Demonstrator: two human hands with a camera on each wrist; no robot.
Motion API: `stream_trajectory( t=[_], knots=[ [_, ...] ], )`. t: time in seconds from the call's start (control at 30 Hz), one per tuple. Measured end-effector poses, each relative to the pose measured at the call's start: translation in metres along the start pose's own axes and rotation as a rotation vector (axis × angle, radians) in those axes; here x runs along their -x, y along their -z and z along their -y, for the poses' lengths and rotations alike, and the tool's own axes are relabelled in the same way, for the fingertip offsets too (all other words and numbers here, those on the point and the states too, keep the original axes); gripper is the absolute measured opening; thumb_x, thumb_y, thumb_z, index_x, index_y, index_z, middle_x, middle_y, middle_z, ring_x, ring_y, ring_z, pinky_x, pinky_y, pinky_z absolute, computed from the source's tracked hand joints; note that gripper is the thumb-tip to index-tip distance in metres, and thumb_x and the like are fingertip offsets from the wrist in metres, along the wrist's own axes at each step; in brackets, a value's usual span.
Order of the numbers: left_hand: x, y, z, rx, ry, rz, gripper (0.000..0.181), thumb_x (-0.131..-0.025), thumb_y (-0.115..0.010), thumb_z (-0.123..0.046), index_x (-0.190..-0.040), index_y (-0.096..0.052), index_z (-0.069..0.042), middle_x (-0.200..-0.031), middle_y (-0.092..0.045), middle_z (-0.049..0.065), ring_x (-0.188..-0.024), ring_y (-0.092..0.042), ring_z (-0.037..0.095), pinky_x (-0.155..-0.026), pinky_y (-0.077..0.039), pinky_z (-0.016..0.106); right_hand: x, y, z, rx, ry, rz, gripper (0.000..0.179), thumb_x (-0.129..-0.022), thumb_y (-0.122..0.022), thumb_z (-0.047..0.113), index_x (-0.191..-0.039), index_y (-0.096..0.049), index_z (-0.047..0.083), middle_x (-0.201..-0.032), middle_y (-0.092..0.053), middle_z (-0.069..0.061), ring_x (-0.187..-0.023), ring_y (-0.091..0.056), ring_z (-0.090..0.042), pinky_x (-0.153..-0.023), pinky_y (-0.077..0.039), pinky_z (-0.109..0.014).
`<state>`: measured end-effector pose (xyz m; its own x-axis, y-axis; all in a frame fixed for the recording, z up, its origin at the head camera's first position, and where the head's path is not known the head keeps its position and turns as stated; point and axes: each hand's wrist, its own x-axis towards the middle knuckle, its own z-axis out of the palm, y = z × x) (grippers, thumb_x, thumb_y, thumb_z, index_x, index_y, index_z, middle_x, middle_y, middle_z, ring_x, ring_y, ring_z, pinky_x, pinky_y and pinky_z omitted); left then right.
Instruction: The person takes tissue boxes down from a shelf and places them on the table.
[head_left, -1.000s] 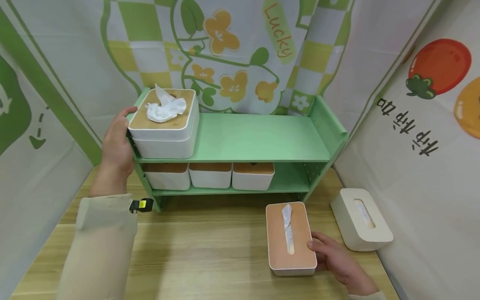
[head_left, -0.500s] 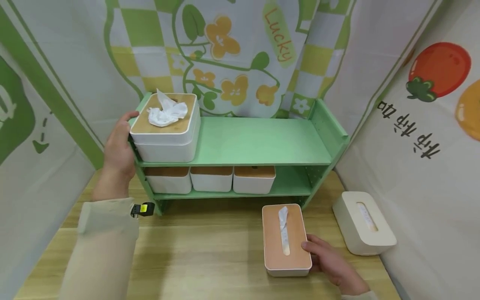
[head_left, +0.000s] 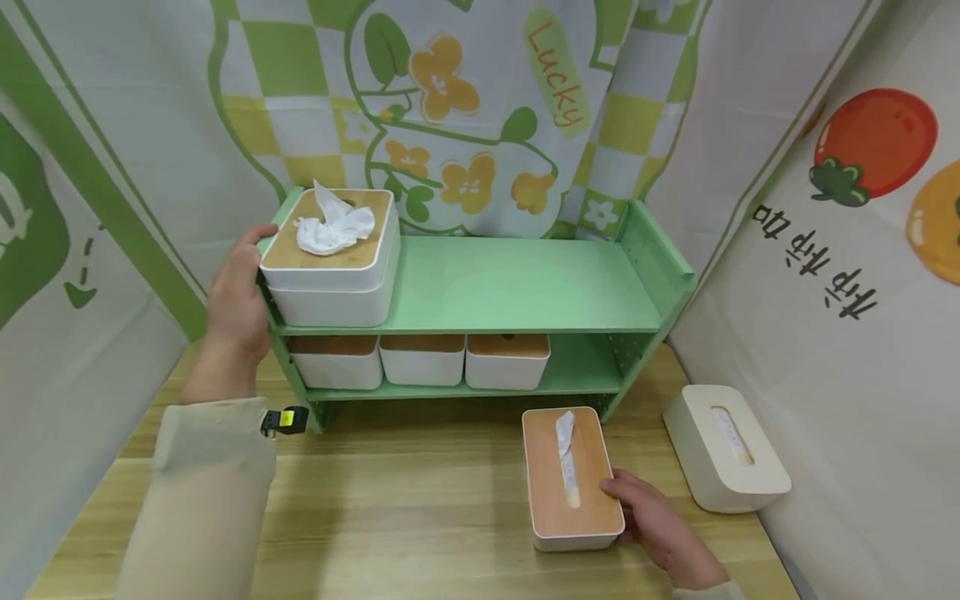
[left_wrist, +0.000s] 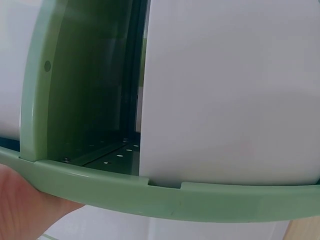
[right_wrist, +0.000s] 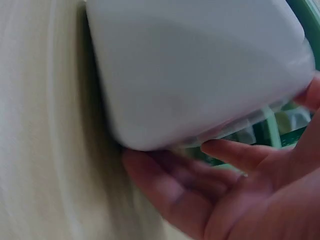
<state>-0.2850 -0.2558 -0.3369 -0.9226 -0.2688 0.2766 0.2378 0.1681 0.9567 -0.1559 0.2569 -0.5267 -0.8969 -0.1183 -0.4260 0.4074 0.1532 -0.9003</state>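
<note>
In the head view my right hand (head_left: 658,529) holds a white tissue box (head_left: 550,487) with a wood-coloured lid by its right side, thumb on the lid's edge. A tissue lies in the lid's slot. The right wrist view shows my fingers (right_wrist: 172,192) along the lower edge of the box's white wall (right_wrist: 200,75). My left hand (head_left: 238,304) grips the left side panel of a green two-tier shelf (head_left: 517,279). Right beside it, at the left end of the top tier, two stacked white boxes (head_left: 330,304) stand, the upper lid bearing a crumpled tissue (head_left: 335,227).
Three white boxes with wooden lids, the middle one (head_left: 422,364) among them, sit in a row on the lower tier. A cream tissue box (head_left: 726,446) stands at the table's right edge beside the printed wall (head_left: 847,358). The wooden table (head_left: 405,500) runs in front of the shelf.
My right hand and the tissue box in it have shifted slightly left. The left hand stays on the shelf, and the head view has tilted a little.
</note>
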Motion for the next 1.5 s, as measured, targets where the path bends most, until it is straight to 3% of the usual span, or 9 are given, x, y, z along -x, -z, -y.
stream_trajectory(
  t=[0.23, 0.37, 0.53, 0.73, 0.83, 0.97, 1.2, 1.43, 1.5],
  knots=[
    [0.0, 0.0, 0.001, 0.027, -0.009, 0.019, 0.052, -0.106, -0.021, -0.035, -0.151, -0.044, -0.023, -0.161, -0.026, -0.002, -0.139, -0.022, 0.017, -0.115, -0.013, 0.037, 0.001, -0.007, 0.011, 0.21, 0.065, -0.155, 0.058, -0.097, -0.061, 0.019, -0.145, -0.04, -0.005, -0.106, -0.067, -0.024, -0.081, -0.07, -0.031, -0.067, -0.056, -0.042],
    [0.0, 0.0, 0.001, 0.028, -0.008, 0.024, 0.052, -0.106, -0.02, -0.035, -0.151, -0.044, -0.022, -0.161, -0.026, -0.001, -0.14, -0.023, 0.017, -0.115, -0.014, 0.038, 0.008, -0.014, 0.02, 0.504, 0.185, -0.211, 0.063, -0.095, -0.065, 0.021, -0.146, -0.04, -0.005, -0.124, -0.058, -0.032, -0.106, -0.062, -0.04, -0.085, -0.052, -0.051],
    [0.0, 0.0, 0.001, 0.026, 0.005, 0.019, 0.052, -0.106, -0.02, -0.034, -0.151, -0.044, -0.022, -0.161, -0.026, -0.002, -0.14, -0.022, 0.017, -0.115, -0.013, 0.038, 0.021, -0.035, 0.031, 0.88, 0.301, -0.276, 0.072, -0.091, -0.067, 0.03, -0.148, -0.04, -0.003, -0.143, -0.039, -0.036, -0.13, -0.039, -0.052, -0.099, -0.038, -0.063],
    [0.001, 0.0, 0.001, -0.009, 0.021, 0.018, 0.052, -0.105, -0.02, -0.035, -0.151, -0.043, -0.025, -0.161, -0.026, -0.004, -0.142, -0.021, 0.018, -0.115, -0.014, 0.041, 0.032, -0.064, 0.036, 1.128, 0.517, -0.302, 0.064, -0.086, -0.073, 0.031, -0.138, -0.055, -0.002, -0.136, -0.048, -0.033, -0.127, -0.043, -0.049, -0.101, -0.038, -0.059],
    [0.002, 0.0, 0.001, -0.012, 0.027, 0.024, 0.052, -0.106, -0.02, -0.036, -0.151, -0.043, -0.027, -0.161, -0.025, -0.004, -0.142, -0.021, 0.018, -0.116, -0.013, 0.042, 0.034, -0.076, 0.036, 1.208, 0.597, -0.321, 0.061, -0.085, -0.074, 0.034, -0.134, -0.059, 0.001, -0.129, -0.053, -0.032, -0.12, -0.05, -0.047, -0.096, -0.043, -0.057],
    [0.001, 0.0, 0.001, 0.014, 0.02, 0.021, 0.052, -0.105, -0.021, -0.036, -0.151, -0.043, -0.025, -0.161, -0.025, -0.003, -0.142, -0.021, 0.017, -0.116, -0.013, 0.04, 0.034, -0.087, 0.038, 1.268, 0.607, -0.322, 0.061, -0.084, -0.076, 0.042, -0.132, -0.062, 0.006, -0.124, -0.054, -0.037, -0.116, -0.052, -0.052, -0.09, -0.046, -0.06],
    [-0.001, 0.0, 0.001, 0.035, 0.017, 0.013, 0.052, -0.106, -0.022, -0.035, -0.151, -0.044, -0.024, -0.161, -0.025, -0.004, -0.14, -0.022, 0.016, -0.115, -0.014, 0.037, 0.037, -0.092, 0.045, 1.271, 0.528, -0.26, 0.053, -0.083, -0.078, 0.039, -0.126, -0.067, 0.009, -0.117, -0.055, -0.042, -0.113, -0.05, -0.06, -0.083, -0.047, -0.065],
    [0.0, 0.0, 0.0, 0.043, 0.022, 0.01, 0.051, -0.105, -0.023, -0.035, -0.15, -0.045, -0.026, -0.16, -0.026, -0.004, -0.14, -0.023, 0.018, -0.115, -0.014, 0.038, 0.041, -0.084, 0.049, 1.304, 0.477, -0.24, 0.054, -0.082, -0.077, 0.038, -0.125, -0.067, 0.006, -0.098, -0.068, -0.029, -0.116, -0.05, -0.059, -0.092, -0.043, -0.063],
    [0.001, 0.0, 0.0, 0.036, 0.018, 0.011, 0.051, -0.105, -0.023, -0.036, -0.15, -0.045, -0.026, -0.16, -0.027, -0.004, -0.139, -0.024, 0.017, -0.115, -0.015, 0.038, 0.042, -0.083, 0.049, 1.307, 0.446, -0.257, 0.053, -0.082, -0.077, 0.037, -0.124, -0.068, 0.007, -0.098, -0.067, -0.03, -0.114, -0.05, -0.06, -0.089, -0.045, -0.064]
  ],
)
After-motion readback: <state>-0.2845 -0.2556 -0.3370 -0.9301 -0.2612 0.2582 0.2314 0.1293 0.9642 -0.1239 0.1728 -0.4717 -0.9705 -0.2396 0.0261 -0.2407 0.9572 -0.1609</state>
